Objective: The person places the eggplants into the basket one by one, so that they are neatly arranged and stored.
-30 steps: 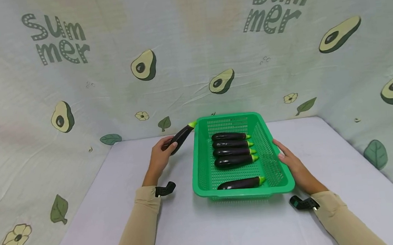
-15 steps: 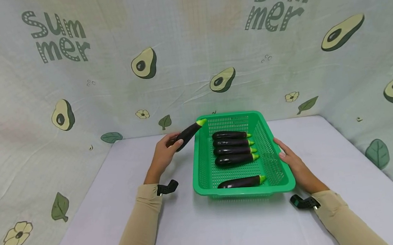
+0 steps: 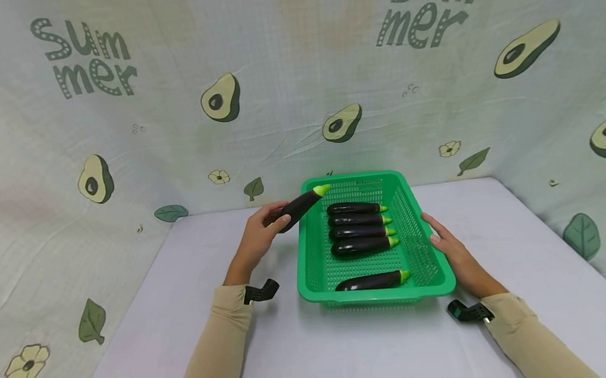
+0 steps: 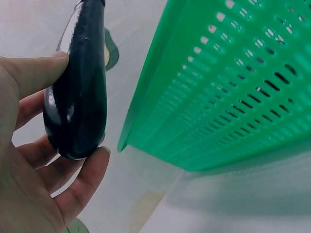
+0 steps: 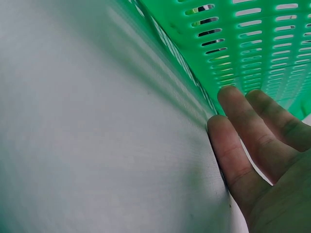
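The left hand [image 3: 258, 240] grips a dark purple eggplant [image 3: 301, 207] by its rounded end, thumb on one side and fingers [image 4: 82, 182] curled under it, as the left wrist view shows plainly. The eggplant is held off the table [image 3: 316, 354], tilted, with its green stem tip above the far left corner of the green basket [image 3: 316, 283]; its body lies across the basket's left rim.

The basket stands near the far edge of the table, about midway between the table's left and right edges. Inside it four eggplants [image 3: 358, 227] lie side by side in a row toward the far wall, stems pointing right, each just beside the next. A fifth eggplant [image 3: 373, 281] lies apart from them along the near wall, stem also to the right.

The right hand [image 3: 455, 254] lies flat on the table against the basket's right wall, fingers [image 5: 233, 155] straight and holding nothing; in the right wrist view the fingertips seem to touch the wall's lower edge, though the close angle makes contact hard to confirm.
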`<action>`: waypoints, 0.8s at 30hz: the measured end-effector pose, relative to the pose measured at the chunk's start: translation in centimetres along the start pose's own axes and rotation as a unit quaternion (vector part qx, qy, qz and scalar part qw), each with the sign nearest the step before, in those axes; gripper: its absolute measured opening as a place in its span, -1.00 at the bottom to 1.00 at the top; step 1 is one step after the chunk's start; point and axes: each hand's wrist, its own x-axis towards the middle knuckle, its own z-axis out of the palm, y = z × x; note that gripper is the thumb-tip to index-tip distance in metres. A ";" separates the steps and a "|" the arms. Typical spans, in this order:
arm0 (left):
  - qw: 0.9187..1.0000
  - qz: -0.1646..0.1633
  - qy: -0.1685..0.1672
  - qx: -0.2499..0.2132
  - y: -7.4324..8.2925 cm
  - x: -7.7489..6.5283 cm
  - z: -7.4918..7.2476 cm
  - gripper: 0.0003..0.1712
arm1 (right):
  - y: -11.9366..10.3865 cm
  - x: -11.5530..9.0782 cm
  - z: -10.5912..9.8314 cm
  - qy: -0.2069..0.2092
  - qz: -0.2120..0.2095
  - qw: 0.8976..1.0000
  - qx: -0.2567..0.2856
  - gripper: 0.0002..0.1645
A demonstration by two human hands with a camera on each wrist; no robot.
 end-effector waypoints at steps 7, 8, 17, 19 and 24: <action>1.000 0.005 -0.024 -0.009 1.9 -0.6 0.5 -0.51 | 0.0 -0.1 0.0 0.001 0.001 1.000 -0.008 -0.31; 1.000 0.006 -0.028 -0.013 2.0 -0.6 0.6 -0.51 | 0.1 0.0 0.1 0.001 0.001 1.000 -0.007 -0.31; 0.998 0.009 -0.051 -0.024 1.7 -0.6 0.7 -0.52 | 0.6 0.1 -0.2 -0.008 0.001 1.000 -0.004 -0.33; 0.998 0.014 -0.056 -0.027 1.0 -0.2 0.7 -0.52 | 0.6 0.1 -0.2 -0.009 0.002 1.000 -0.004 -0.33; 0.997 0.026 -0.069 -0.032 0.2 0.2 1.1 -0.52 | 0.5 0.1 -0.3 -0.010 0.004 1.000 -0.005 -0.32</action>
